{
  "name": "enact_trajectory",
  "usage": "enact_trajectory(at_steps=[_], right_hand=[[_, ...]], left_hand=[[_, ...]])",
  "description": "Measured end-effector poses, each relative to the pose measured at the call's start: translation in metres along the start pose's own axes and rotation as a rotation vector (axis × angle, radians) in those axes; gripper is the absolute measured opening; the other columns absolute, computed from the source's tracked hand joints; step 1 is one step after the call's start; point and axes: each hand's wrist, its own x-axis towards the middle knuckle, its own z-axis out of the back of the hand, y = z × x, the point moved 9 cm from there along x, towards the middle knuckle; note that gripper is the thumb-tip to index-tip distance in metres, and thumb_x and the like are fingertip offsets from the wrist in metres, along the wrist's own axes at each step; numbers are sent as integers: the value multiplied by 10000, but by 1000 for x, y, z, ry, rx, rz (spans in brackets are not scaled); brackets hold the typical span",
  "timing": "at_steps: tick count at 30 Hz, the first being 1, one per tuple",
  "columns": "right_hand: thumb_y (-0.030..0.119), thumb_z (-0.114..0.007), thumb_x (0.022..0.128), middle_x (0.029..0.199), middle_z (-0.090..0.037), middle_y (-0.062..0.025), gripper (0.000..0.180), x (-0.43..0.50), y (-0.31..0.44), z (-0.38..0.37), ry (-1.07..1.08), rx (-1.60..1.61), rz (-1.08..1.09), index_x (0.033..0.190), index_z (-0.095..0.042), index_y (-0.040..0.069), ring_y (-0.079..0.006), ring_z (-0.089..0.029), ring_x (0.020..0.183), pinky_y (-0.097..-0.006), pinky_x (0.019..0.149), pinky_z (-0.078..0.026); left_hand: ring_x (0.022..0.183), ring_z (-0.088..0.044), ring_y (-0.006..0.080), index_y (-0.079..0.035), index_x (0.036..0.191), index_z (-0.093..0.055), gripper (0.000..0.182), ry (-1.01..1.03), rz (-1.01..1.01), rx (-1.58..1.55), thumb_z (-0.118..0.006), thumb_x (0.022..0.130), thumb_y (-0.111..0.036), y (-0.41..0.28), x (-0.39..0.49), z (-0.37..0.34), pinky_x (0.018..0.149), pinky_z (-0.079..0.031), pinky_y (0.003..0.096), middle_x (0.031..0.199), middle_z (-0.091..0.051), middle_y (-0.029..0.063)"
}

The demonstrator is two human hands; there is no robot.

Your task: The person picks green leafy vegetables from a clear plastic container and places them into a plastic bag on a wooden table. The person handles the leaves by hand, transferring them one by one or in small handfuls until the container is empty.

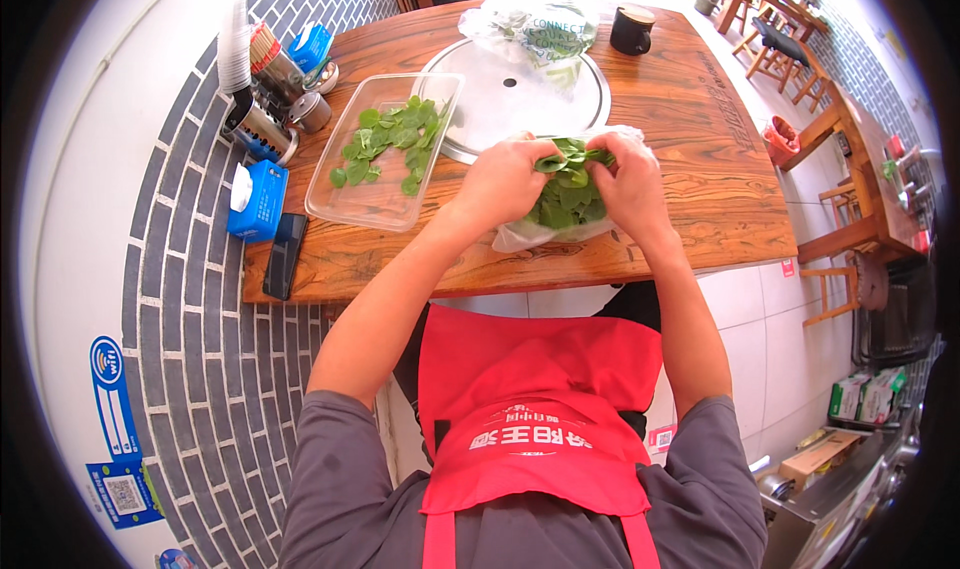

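Both hands are over a translucent plastic bag (517, 237) of green leaves (564, 203) at the near side of the wooden table. My left hand (510, 175) pinches leafy greens at the bag's mouth between thumb and fingers. Opposite it, my right hand (628, 179) grips some of the same leaves, its fingers partly hiding them. Left of the bag lies a clear plastic container (360, 207) with loose green leaves (397, 135) spread on its bottom.
Behind the hands, a round metal lid (472, 104) carries another filled plastic bag (555, 36). A black mug (632, 30) stands at the back right of the wooden table (705, 194). Along the left edge are a phone (285, 257), a blue tissue box (259, 203) and a chopstick holder (276, 70).
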Motion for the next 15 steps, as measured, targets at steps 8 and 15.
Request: enact_trajectory(at_steps=[8,15], right_hand=[[32,-699,941,1079,-749,-148,158,11,8,9,15,-185,126,1084,-751,76,-400,-704,1029,-519,919,-555],[51,-675,977,1154,-767,-158,327,10,16,-3,198,-6,7,1280,-785,104,-385,-719,1045,-502,940,-571]], left_hand=[[1024,-778,405,-132,1180,-845,314,162,-95,452,-648,944,-70,-14,-7,9,898,-620,531,1172,-755,185],[1031,-780,394,-169,1357,-781,414,167,-66,542,-681,963,-90,-25,5,25,894,-624,514,1218,-749,176]])
